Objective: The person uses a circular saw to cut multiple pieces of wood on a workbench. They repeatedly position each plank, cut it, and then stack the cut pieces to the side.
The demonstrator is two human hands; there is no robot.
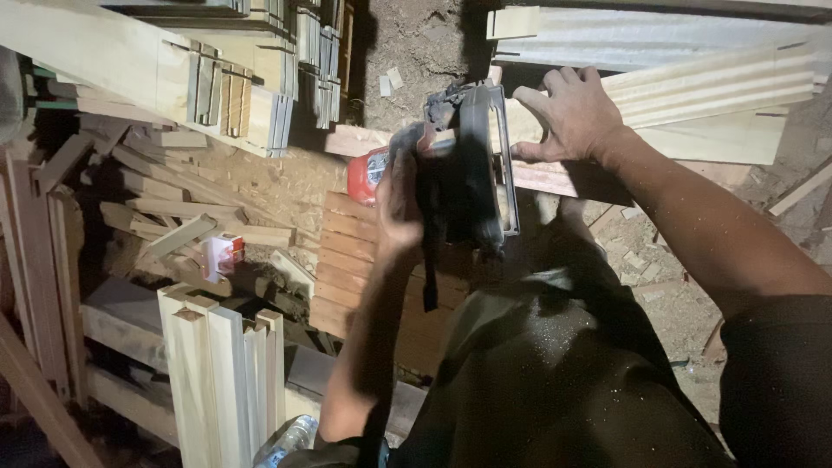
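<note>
Two hands at work: both are busy, well apart in what they do but close together over the cut.
Lap and legs: dark trousers (555, 381) dusted with sawdust fill the near foreground, so the body sits right behind the tool; knees are best kept out of the blade's line.
Left hand (397, 204): wrapped round the grip of the circular saw (468, 165), whose red motor end (366, 173) points left; a firm, level hold looks right for a straight cut.
Saw base: the metal shoe lies against the plank (693, 87); keeping it flat should stop the blade binding.
Right hand (572, 113): spread flat on the pale plank just right of the saw, pressing it down; fingers sit near the shoe and would be safer further off.
Plank: it runs from the saw out to the right, resting on other boards.
Beyond: stacked pale timber (217, 87) upper left, offcuts (173, 217) and sawdust-covered ground (407, 43) behind.
</note>
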